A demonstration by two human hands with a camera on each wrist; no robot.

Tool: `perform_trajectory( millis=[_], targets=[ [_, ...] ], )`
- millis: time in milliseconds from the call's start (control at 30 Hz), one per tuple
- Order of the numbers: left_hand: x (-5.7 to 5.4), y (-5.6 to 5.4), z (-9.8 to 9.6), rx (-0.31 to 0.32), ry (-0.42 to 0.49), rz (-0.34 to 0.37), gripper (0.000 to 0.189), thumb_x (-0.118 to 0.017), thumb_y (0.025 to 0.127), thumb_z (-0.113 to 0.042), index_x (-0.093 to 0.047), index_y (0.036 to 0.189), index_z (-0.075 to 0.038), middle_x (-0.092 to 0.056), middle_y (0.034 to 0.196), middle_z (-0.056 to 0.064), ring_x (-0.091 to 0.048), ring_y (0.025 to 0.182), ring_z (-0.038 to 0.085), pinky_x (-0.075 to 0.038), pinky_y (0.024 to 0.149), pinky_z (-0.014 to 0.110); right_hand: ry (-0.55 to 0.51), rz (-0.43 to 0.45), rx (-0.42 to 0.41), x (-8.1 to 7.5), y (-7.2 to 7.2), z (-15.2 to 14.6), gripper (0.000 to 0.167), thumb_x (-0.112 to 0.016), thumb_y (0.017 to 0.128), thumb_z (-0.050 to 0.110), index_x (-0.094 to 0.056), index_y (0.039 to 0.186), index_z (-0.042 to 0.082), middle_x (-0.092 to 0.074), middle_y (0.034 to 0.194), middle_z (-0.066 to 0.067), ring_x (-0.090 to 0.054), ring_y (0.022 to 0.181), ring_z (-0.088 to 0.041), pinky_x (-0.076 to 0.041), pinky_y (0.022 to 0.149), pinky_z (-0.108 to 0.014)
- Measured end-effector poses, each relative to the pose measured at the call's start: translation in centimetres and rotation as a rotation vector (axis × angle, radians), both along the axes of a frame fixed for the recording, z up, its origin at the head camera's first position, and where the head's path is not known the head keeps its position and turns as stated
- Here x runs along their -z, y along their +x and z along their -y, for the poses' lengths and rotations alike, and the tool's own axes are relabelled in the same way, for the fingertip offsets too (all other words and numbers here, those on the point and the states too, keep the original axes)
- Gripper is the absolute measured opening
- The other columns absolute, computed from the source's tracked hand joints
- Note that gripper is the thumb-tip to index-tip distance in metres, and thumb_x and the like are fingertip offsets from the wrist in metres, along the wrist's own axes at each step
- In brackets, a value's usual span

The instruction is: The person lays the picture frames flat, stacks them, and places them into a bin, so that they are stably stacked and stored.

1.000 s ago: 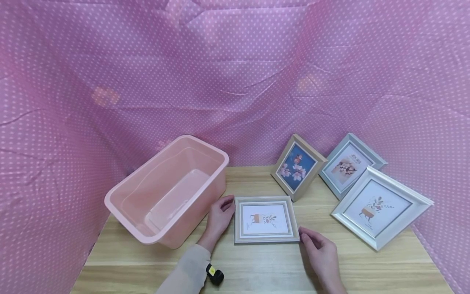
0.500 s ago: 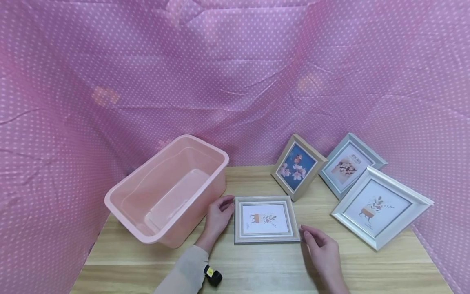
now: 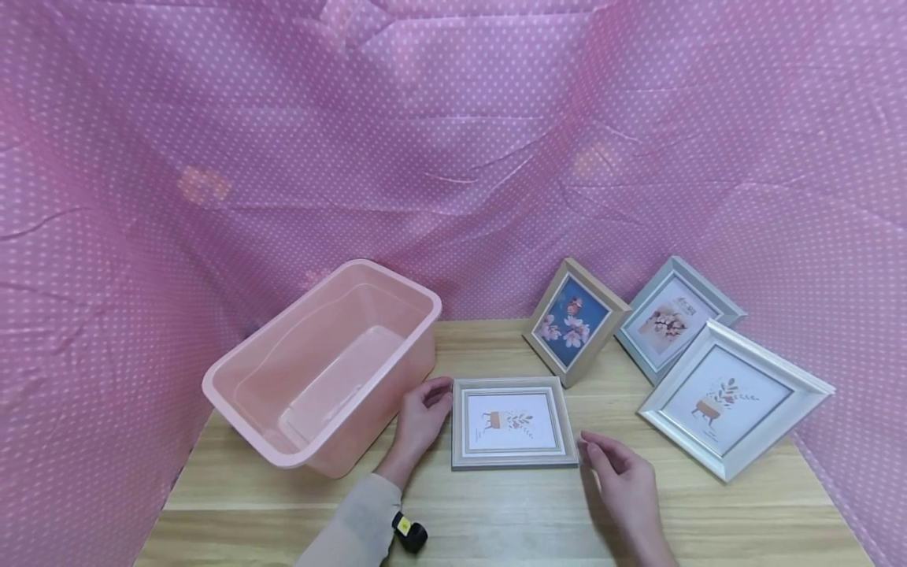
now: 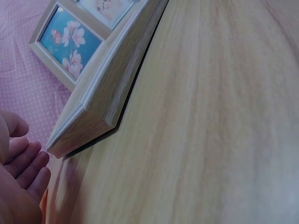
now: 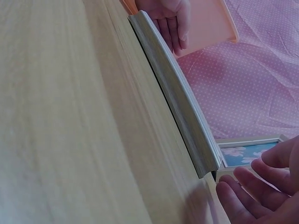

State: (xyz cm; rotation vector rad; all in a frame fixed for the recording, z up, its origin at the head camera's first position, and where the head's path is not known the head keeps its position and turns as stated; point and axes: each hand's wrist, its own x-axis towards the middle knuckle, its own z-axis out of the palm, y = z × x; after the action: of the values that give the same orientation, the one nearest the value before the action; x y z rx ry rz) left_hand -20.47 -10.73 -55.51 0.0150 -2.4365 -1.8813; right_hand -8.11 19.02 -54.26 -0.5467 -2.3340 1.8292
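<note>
The cream picture frame (image 3: 516, 424) lies flat, picture side up, on the wooden worktop (image 3: 510, 520), and I take it as the centre of my clock; lying so, it rests steady and needs no support from a hand. The left hand (image 3: 423, 413) is at nine o'clock, its fingers slightly bent and side by side, with the thumb apart; they pinch nothing, and whether a fingertip touches the edge I cannot tell. The right hand (image 3: 627, 484) is at four o'clock, just beside the near corner; its fingers are loosely curved and a little spread, also pinching nothing; so the two hands seem placed to flank the frame from opposite ends. The pink tub (image 3: 347, 378) sits between nine and ten o'clock, mouth upward; the tan frame (image 3: 574, 323) stands at one, the pale blue frame (image 3: 666, 323) at two, the white frame (image 3: 730, 402) at three; all three look tilted back, perhaps on supports hidden behind them.
</note>
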Motion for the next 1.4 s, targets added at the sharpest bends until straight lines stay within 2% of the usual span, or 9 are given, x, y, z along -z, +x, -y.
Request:
perform_trajectory(
  millis=[267, 533, 733, 867, 1067, 1300, 1400],
  targets=[
    [0.0, 0.2, 0.1, 0.02, 0.001, -0.019, 0.03, -0.071, 0.097, 0.001, -0.074, 0.127, 0.003, -0.077, 0.127, 0.023, -0.075, 0.119, 0.038, -0.062, 0.106, 0.042, -0.015, 0.009, -0.021, -0.7, 0.0, -0.3, 0.029, -0.061, 0.109, 0.009, -0.071, 0.134, -0.002, -0.075, 0.134, -0.022, -0.072, 0.109, 0.003, -0.055, 0.092, -0.005],
    [-0.2, 0.3, 0.0, 0.044, -0.007, -0.023, 0.032, -0.071, 0.097, -0.001, -0.074, 0.129, 0.001, -0.077, 0.128, 0.02, -0.075, 0.119, 0.036, -0.062, 0.106, 0.036, 0.009, -0.062, -0.031, -1.1, -0.4, -0.7, 0.029, -0.064, 0.108, 0.009, -0.071, 0.133, -0.003, -0.075, 0.13, -0.026, -0.075, 0.101, 0.002, -0.063, 0.091, -0.016],
    [-0.3, 0.3, -0.3, 0.065, 0.009, -0.033, 0.032, -0.071, 0.098, -0.001, -0.073, 0.129, 0.002, -0.076, 0.129, 0.021, -0.074, 0.119, 0.036, -0.062, 0.107, 0.041, 0.067, -0.085, -0.039, -1.5, -0.8, -0.9, 0.029, -0.065, 0.108, 0.012, -0.072, 0.133, 0.0, -0.075, 0.131, -0.024, -0.073, 0.102, 0.006, -0.056, 0.09, -0.005],
    [-0.5, 0.2, -0.6, 0.085, 0.02, -0.045, 0.032, -0.071, 0.098, -0.001, -0.073, 0.129, 0.003, -0.076, 0.129, 0.023, -0.074, 0.118, 0.037, -0.062, 0.107, 0.043, 0.107, -0.088, -0.034, -1.9, -1.3, -1.0, 0.029, -0.066, 0.108, 0.015, -0.073, 0.133, 0.002, -0.076, 0.132, -0.022, -0.073, 0.105, 0.004, -0.052, 0.09, -0.001],
    [-0.9, 0.1, -1.1, 0.105, 0.008, -0.035, 0.033, -0.071, 0.098, -0.003, -0.073, 0.131, 0.0, -0.076, 0.13, 0.019, -0.074, 0.118, 0.034, -0.062, 0.108, 0.039, 0.116, -0.111, -0.03, -2.4, -2.0, -1.1, 0.028, -0.066, 0.108, 0.015, -0.074, 0.132, 0.003, -0.076, 0.13, -0.022, -0.074, 0.104, 0.002, -0.053, 0.09, -0.002],
    [-1.3, -0.3, -1.7, 0.141, 0.035, -0.075, 0.033, -0.07, 0.098, -0.001, -0.072, 0.131, 0.004, -0.075, 0.129, 0.023, -0.074, 0.118, 0.038, -0.062, 0.108, 0.041, 0.088, -0.136, -0.03, -2.8, -3.0, -1.2, 0.029, -0.066, 0.108, 0.014, -0.073, 0.133, 0.002, -0.075, 0.132, -0.024, -0.072, 0.102, 0.005, -0.055, 0.09, -0.005],
    [-1.4, -0.4, -2.1, 0.153, 0.059, -0.067, 0.035, -0.07, 0.098, 0.0, -0.071, 0.132, 0.005, -0.075, 0.131, 0.024, -0.073, 0.12, 0.039, -0.061, 0.109, 0.041, 0.082, -0.143, -0.034, -3.1, -3.4, -1.3, 0.03, -0.065, 0.108, 0.014, -0.072, 0.134, 0.001, -0.074, 0.135, -0.025, -0.07, 0.101, 0.008, -0.055, 0.09, -0.005]
  ],
)
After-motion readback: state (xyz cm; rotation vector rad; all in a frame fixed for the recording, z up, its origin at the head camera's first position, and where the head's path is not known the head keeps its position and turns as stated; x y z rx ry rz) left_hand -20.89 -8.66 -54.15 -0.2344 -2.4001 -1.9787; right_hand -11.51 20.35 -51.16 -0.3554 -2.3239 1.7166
